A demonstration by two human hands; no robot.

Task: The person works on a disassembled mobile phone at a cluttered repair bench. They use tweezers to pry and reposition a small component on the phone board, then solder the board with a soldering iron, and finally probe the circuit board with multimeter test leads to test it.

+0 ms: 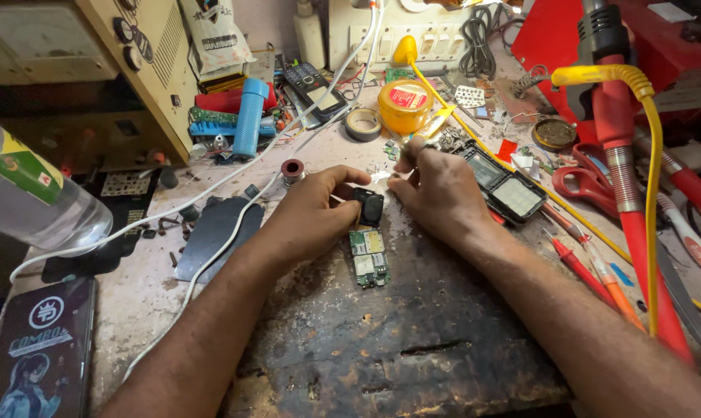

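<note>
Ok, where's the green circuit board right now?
In the head view the green circuit board lies at the middle of the bench, just below the left hand and the small black part it pinches, left of the right hand.

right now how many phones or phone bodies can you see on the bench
3: a dark keypad phone at the back by the white cable, an opened phone body beside the right hand, and a smartphone at the near left corner. Clutter may hide others.

Both forearms are bare to each hand, left [308,217] and right [439,193], with no sleeves showing.
</note>
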